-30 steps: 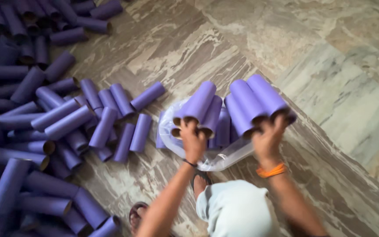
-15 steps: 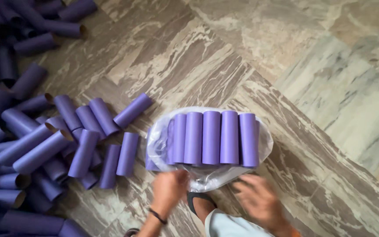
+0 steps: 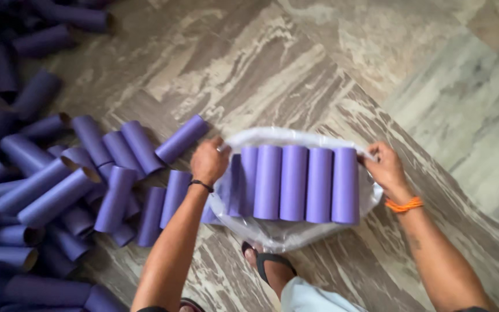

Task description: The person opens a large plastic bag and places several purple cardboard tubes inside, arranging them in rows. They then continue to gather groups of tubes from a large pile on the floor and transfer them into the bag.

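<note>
A row of several purple cardboard tubes [image 3: 293, 182] lies side by side on a clear plastic bag [image 3: 295, 234] spread on the stone floor. My left hand [image 3: 209, 160] grips the bag's left edge beside the leftmost tube; a dark band circles that wrist. My right hand [image 3: 384, 167] pinches the bag's right edge next to the rightmost tube, with an orange thread on the wrist. Both hands sit at the far corners of the row.
A big loose heap of purple tubes [image 3: 59, 190] covers the floor to the left, reaching the frame's edge. My foot in a dark sandal [image 3: 268, 263] stands just below the bag. Veined marble floor [image 3: 411, 75] stretches to the right and beyond.
One second ago both hands held bundles of tubes above the bag. The tubes were laid in a flat row on the bag, and both hands have moved up to its side edges.
</note>
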